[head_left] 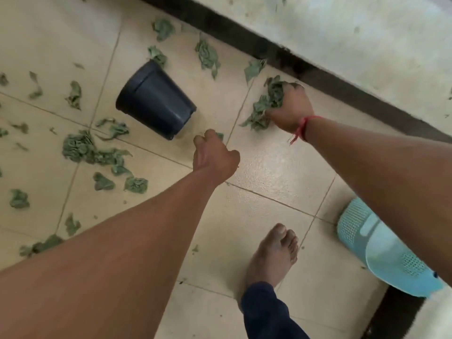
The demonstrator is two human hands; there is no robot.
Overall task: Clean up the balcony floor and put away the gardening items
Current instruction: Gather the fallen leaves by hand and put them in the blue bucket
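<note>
The right hand [289,107] is clenched into a fist around a bunch of leaves [265,104], crumpled, dull green and papery, which spill out of the grip on its left side down toward the floor [269,167]. A red string [302,128] is tied round that wrist, its loose ends hanging. The left hand [215,156] is curled loosely with the fingers bent under, close above the tiles just beside the pot; a scrap of green shows at its fingertips, but whether it grasps anything cannot be told. The pot [155,99] is dark, smooth plastic, round and tapered, lying on its side with the rimmed mouth pointing up-left and the narrower base toward the left hand. The floor is pale cream square tiles with thin dark grout lines and a slight sheen. More scattered leaves [83,146] lie wrinkled and curled across the tiles to the left of the pot and behind it, thickest in a clump at a tile corner. A dark band [318,72] runs along the foot of a rough, stained pale wall [354,33]. At lower right a light blue plastic basket [381,250] with fine perforated mesh sits partly behind the right forearm. A bare foot [271,255] stands flat on the tiles, with a dark blue trouser leg [266,314] above it.
</note>
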